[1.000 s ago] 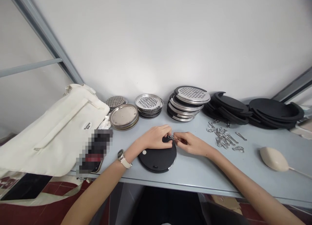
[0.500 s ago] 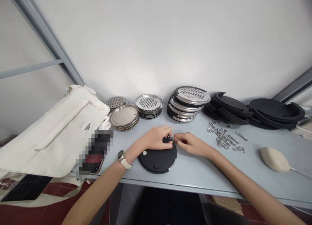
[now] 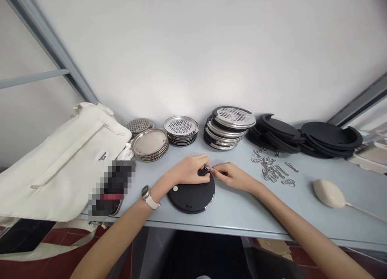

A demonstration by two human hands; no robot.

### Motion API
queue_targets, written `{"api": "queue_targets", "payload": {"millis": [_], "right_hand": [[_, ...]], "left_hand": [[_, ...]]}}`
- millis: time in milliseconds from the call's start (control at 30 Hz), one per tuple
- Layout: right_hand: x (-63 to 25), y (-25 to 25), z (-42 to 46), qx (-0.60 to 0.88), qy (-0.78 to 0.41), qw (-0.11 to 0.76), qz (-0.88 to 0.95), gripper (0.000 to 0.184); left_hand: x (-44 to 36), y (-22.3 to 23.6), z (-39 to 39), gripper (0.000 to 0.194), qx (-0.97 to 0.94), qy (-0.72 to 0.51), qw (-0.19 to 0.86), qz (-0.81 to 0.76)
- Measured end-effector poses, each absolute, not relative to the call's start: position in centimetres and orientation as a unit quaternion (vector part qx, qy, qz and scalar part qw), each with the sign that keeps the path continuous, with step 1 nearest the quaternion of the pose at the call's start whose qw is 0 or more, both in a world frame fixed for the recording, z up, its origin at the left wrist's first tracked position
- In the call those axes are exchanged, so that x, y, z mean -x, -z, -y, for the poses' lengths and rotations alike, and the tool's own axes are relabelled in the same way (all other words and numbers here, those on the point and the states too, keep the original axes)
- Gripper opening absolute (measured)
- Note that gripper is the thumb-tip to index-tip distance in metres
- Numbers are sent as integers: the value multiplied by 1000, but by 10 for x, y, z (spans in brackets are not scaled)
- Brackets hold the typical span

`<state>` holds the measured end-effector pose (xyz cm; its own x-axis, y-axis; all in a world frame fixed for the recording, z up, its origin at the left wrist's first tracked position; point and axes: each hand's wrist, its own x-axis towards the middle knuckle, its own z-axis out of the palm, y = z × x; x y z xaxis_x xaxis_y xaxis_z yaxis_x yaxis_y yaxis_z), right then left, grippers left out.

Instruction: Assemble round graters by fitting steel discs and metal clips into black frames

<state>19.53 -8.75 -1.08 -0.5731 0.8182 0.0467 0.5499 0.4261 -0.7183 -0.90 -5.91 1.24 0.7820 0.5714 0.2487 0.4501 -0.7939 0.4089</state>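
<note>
Right hand [image 3: 234, 177] pinching a metal clip [image 3: 207, 169] at one o'clock on the black disc [image 3: 191, 196], fingertips slightly nearer the left hand [image 3: 189, 170] than before, that hand gripping the disc, table [image 3: 242, 208] beneath

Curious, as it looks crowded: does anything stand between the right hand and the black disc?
Only a metal clip, pinched by the right hand at the edge of the black disc, beside the left hand.

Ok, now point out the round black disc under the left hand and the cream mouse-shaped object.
Round black plastic-looking disc [image 3: 191, 196]: head view, its flat upper face.
Cream mouse-shaped object [image 3: 329, 193]: head view, its rounded top.
</note>
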Motion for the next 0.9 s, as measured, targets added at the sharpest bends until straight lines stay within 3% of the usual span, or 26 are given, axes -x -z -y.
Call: {"api": "queue_targets", "payload": {"millis": [900], "right_hand": [[-195,14,87,420,-316,186,830,38]], "left_hand": [[10,-13,60,13,-938,-180,129,-266]]}}
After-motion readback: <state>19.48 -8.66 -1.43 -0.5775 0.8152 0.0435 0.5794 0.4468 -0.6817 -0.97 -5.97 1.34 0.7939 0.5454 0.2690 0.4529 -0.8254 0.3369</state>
